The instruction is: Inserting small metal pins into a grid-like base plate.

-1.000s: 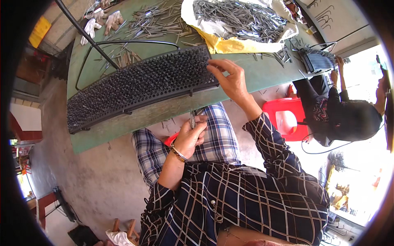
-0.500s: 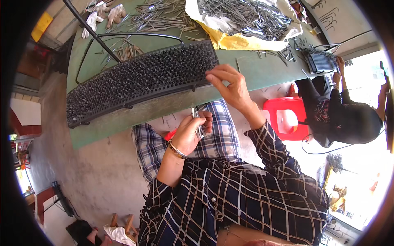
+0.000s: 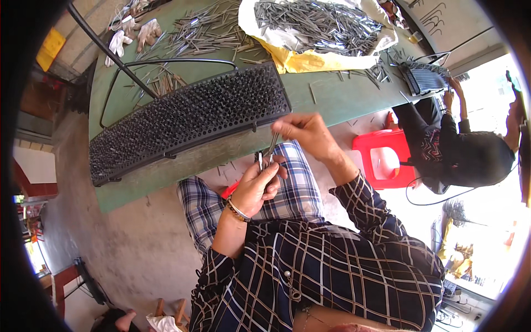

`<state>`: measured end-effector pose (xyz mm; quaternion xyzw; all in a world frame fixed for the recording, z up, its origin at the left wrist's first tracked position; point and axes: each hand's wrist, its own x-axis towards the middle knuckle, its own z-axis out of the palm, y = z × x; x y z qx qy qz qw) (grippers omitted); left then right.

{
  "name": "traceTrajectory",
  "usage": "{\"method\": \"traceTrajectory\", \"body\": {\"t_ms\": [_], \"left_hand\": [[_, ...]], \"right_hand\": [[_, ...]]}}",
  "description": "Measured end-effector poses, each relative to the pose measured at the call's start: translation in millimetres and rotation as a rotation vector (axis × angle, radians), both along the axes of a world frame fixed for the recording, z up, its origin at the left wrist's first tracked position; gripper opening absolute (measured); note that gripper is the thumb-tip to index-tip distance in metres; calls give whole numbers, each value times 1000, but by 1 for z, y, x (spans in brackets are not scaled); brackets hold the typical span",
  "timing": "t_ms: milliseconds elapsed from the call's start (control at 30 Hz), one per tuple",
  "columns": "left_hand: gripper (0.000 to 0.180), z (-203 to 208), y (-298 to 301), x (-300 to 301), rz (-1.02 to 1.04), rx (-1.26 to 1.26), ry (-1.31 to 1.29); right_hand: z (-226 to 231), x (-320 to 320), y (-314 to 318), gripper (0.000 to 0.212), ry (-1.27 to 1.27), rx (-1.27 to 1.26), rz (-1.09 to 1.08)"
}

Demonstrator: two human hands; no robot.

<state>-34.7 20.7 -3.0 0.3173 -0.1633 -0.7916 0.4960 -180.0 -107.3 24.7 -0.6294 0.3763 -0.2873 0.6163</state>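
Note:
My left hand (image 3: 251, 191) is closed around a small bunch of thin metal rods (image 3: 260, 161), their ends sticking up past the thumb. Just above it, my right hand (image 3: 311, 136) pinches one slim metal rod (image 3: 274, 142) between thumb and fingertips; its lower end meets the bunch. Both hands are over my lap, in front of the table edge. Close beyond them lies a long black rack (image 3: 191, 117) full of small holes, with short rods standing in many of them. Inside my left palm, the lower part of the bunch is hidden.
On the green table (image 3: 301, 91) lie a white and yellow sack (image 3: 310, 60) heaped with rods, loose rods (image 3: 210, 30) and gloves (image 3: 118, 44). A black metal bar (image 3: 110, 47) slants above the rack. At right, a co-worker (image 3: 470, 149) handles another rack (image 3: 423, 78) near a red stool (image 3: 362, 146).
My right hand has come from the rack's right end down to the bunch and now pinches a rod. My left hand still holds its bunch. The view has shifted slightly.

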Motion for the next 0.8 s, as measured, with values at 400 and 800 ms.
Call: {"method": "traceTrajectory", "body": {"t_ms": [400, 800], "left_hand": [[24, -4, -1, 1, 56, 42, -6], [29, -10, -3, 2, 60, 75, 126]], "right_hand": [[18, -6, -57, 13, 111, -700, -68], [-6, -6, -64, 16, -35, -496, -95]]}}
